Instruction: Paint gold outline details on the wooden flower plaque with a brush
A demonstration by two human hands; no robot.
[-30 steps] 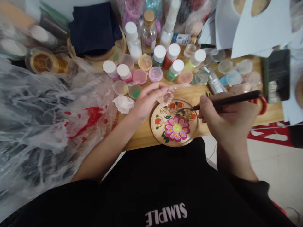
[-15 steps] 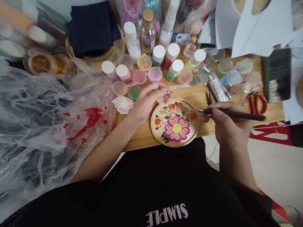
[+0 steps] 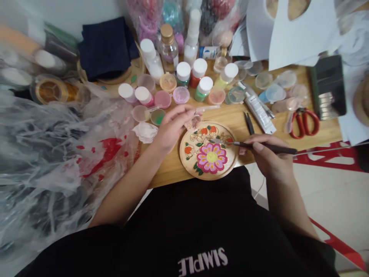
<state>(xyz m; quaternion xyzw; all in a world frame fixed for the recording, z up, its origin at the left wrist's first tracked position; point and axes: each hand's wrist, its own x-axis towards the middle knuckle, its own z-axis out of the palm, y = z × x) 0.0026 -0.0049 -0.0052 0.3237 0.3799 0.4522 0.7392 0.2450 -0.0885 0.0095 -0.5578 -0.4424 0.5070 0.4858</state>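
My right hand [image 3: 268, 156] grips a small palette knife [image 3: 278, 148] by its dark handle. Its thin metal blade points left over a round wooden plate [image 3: 188, 166]; whether the tip touches cannot be made out. Gold outlines on the plate frame a pink and purple flower [image 3: 212, 157] with a yellow centre, orange fruits and green leaves. At the plate's upper left edge, my left hand [image 3: 173, 125] pinches a small clear cup [image 3: 193, 123] between thumb and fingers. A crumpled white tissue [image 3: 145, 132] lies beside that wrist.
Behind the plate stand several white-capped jars [image 3: 204, 88] and small cups of colour [image 3: 181, 95]. To the right lie tweezers [image 3: 249, 123], a metal tube [image 3: 261, 115], red-handled pliers [image 3: 305, 123] and a phone [image 3: 328, 88]. Clear plastic sheeting [image 3: 66, 165] covers the left side.
The palette knife's blade has moved down and left across the plate, and my right hand has moved with it. My left hand still holds the cup. The whole view has shifted slightly.
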